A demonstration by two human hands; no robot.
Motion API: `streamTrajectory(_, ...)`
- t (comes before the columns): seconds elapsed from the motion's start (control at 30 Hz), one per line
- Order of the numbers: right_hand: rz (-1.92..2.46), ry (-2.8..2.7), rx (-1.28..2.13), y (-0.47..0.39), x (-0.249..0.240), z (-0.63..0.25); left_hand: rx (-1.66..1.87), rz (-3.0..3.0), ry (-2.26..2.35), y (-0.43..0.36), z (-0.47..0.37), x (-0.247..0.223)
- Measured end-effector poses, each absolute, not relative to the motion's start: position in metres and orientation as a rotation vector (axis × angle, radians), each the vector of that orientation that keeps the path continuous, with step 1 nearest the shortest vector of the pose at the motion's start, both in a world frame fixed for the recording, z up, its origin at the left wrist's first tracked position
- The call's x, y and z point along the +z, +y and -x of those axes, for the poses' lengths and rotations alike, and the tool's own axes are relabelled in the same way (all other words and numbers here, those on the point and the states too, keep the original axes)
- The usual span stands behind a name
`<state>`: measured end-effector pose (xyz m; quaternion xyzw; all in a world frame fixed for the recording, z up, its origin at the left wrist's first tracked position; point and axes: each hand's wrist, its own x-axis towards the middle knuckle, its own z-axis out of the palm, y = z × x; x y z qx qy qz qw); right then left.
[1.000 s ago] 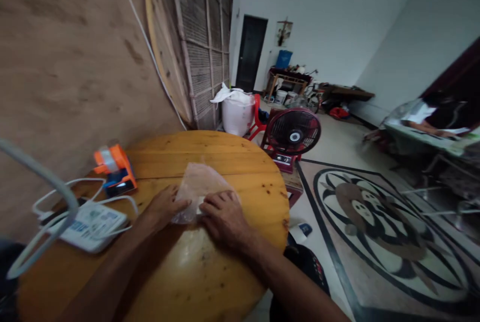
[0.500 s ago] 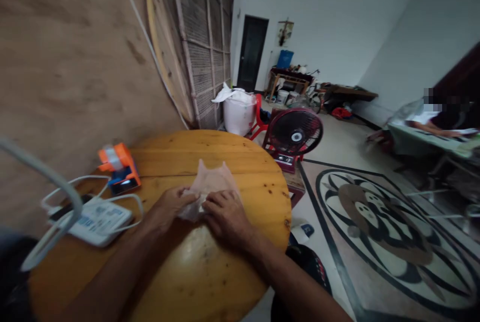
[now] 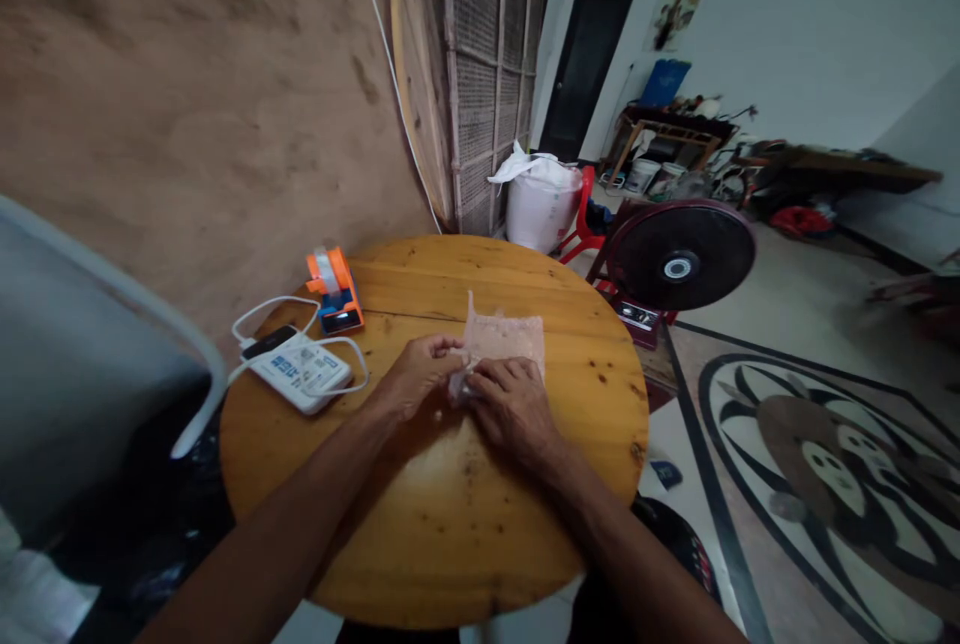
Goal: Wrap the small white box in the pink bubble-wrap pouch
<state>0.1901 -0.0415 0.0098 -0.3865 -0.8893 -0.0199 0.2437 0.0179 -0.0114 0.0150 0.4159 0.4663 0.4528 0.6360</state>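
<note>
A pinkish, see-through piece of bubble wrap (image 3: 514, 332) lies on the round wooden table (image 3: 420, 564), its far part flat and its near end bunched up. At the near left corner, my left hand (image 3: 426, 372) pinches the crumpled edge between thumb and fingers. My right hand (image 3: 517, 409) rests over the near end with its fingers curled down on the wrap, close beside the left. Whatever may be wrapped in the bunched end is hidden by my fingers.
An orange and blue tape dispenser (image 3: 335, 294) and a white power box (image 3: 304, 371) with a phone (image 3: 270, 341) and cables stand at the table's left. A brown wall closes off that side. Beyond the right edge stands a dark red fan (image 3: 679, 259); a white sack (image 3: 544, 209) stands behind.
My view has turned left, so the table and hands appear further right, and the person at the far table is out of view. Both hands stay on the bubble wrap.
</note>
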Motion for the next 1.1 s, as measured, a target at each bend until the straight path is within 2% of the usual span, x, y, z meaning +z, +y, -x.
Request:
streamTrajectory(0.57,1.001,-2.428,0.037,-0.04,0.01,-0.193,1.095,-1.12,1.074,-0.015,-0.025,0.011)
streamTrajectory(1.1,0.966,-2.149,0.382,-0.04,0.008,-0.202,0.96,-1.222,1.042,-0.016,-0.018,0.013)
